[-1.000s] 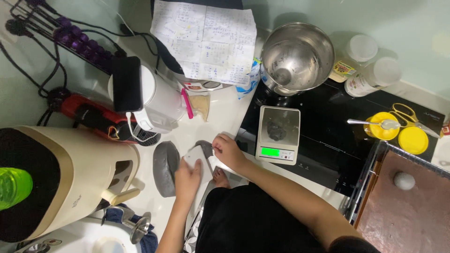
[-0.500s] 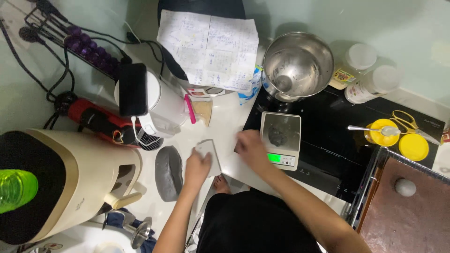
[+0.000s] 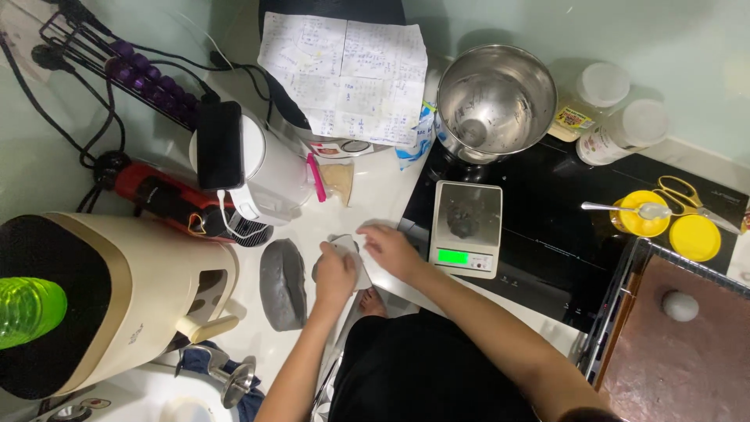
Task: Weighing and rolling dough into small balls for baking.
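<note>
Steel bowl (image 3: 495, 100), yellow lids (image 3: 669, 227)

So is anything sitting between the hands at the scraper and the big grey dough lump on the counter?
Nothing visible. The left hand holds the white scraper, the right hand touches it, and the grey dough lump lies just left of them across bare white counter.

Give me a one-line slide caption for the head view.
Both hands, left hand and right hand, at a white scraper between grey dough and kitchen scale.
</note>
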